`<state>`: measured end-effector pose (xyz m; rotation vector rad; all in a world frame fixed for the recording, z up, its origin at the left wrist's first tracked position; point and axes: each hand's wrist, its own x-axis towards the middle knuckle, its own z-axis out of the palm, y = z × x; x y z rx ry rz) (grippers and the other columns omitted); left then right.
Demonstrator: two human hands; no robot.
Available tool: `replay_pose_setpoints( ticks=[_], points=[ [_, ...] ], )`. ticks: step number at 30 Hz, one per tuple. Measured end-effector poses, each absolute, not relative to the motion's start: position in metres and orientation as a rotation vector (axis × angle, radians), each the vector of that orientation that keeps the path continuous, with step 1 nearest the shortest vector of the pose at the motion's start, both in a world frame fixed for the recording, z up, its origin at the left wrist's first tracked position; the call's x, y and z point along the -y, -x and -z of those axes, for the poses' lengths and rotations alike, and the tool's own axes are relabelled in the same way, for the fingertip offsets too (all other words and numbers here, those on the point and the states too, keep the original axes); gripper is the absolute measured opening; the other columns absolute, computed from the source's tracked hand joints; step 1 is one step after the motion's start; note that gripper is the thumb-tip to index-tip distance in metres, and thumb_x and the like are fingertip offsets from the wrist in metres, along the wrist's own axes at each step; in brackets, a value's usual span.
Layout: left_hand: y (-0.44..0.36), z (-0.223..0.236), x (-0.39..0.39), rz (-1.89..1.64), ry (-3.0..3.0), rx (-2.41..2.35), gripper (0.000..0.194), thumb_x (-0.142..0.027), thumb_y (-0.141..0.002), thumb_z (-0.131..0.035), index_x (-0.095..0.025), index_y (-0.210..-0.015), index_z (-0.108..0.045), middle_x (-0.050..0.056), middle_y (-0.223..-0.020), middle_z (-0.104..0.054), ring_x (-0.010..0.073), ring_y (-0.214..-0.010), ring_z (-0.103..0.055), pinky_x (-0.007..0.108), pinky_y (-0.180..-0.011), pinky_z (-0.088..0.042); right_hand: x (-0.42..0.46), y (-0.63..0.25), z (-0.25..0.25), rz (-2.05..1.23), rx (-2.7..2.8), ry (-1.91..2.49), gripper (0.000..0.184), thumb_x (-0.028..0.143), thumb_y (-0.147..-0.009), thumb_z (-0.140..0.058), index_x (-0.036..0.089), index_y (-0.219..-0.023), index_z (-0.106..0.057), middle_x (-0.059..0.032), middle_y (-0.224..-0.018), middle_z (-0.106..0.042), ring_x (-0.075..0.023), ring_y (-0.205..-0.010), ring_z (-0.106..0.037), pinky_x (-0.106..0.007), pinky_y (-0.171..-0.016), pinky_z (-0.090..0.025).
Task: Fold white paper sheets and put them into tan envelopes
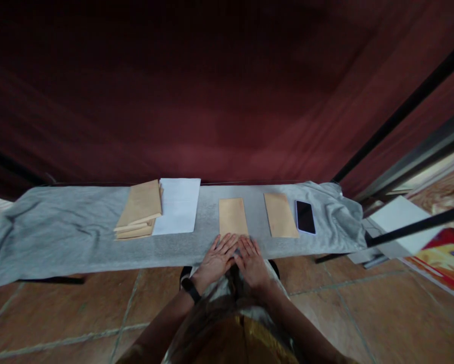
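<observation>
A tan paper envelope (233, 216) lies flat in front of me on the grey cloth. At its near edge my left hand (218, 257) rests flat with fingers stretched out, a dark band round the wrist. Beside it my right hand (250, 260) also lies with straight fingers, its tips at the same edge of the envelope. Both hands appear to hold nothing. To the right lies another tan envelope (281, 215). On the left a stack of tan envelopes (141, 205) partly covers white paper sheets (179, 205).
A phone (305, 217) lies right of the second envelope. The narrow table is covered by a grey cloth (60, 227), wrinkled at both ends. A dark red surface (219, 101) rises behind it. At the right stand a dark metal bar (412, 227) and a white box (401, 222).
</observation>
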<state>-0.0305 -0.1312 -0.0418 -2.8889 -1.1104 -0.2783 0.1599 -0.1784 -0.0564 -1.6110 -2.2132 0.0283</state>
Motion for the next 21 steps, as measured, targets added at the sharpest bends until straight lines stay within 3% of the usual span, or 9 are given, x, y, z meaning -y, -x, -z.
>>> replay_pose_setpoints(
  ticks=[6, 13, 21],
  points=[
    [0.035, 0.046, 0.141, 0.330, 2.868, 1.133, 0.061, -0.040, -0.104, -0.037, -0.015, -0.159, -0.026, 0.011, -0.165, -0.032, 0.0202, -0.153, -0.027, 0.043, -0.126, -0.020, 0.182, -0.157, 0.064, 0.011, 2.260, 1.658, 0.060, 0.041, -0.105, -0.038, 0.009, -0.156, -0.035, -0.0168, -0.159, -0.040, -0.0255, -0.151, -0.032, -0.049, -0.122, -0.029],
    [0.045, 0.045, 0.150, 0.358, 2.840, 1.209, 0.065, -0.045, -0.104, -0.040, -0.012, -0.158, -0.026, 0.016, -0.164, -0.032, 0.0224, -0.153, -0.027, 0.044, -0.126, -0.024, 0.187, -0.173, 0.062, 0.022, 2.274, 1.700, 0.058, 0.039, -0.106, -0.034, 0.010, -0.157, -0.032, -0.0157, -0.161, -0.038, -0.0257, -0.149, -0.034, -0.049, -0.124, -0.024],
    [0.052, 0.039, 0.158, 0.244, 2.863, 1.304, 0.068, -0.046, -0.102, -0.042, -0.010, -0.158, -0.026, 0.016, -0.165, -0.028, 0.0241, -0.155, -0.019, 0.045, -0.127, -0.020, 0.192, -0.184, 0.064, 0.057, 2.268, 1.697, 0.060, 0.031, -0.104, -0.035, 0.011, -0.160, -0.024, -0.0150, -0.162, -0.036, -0.0275, -0.149, -0.035, -0.051, -0.122, -0.026]
  ],
)
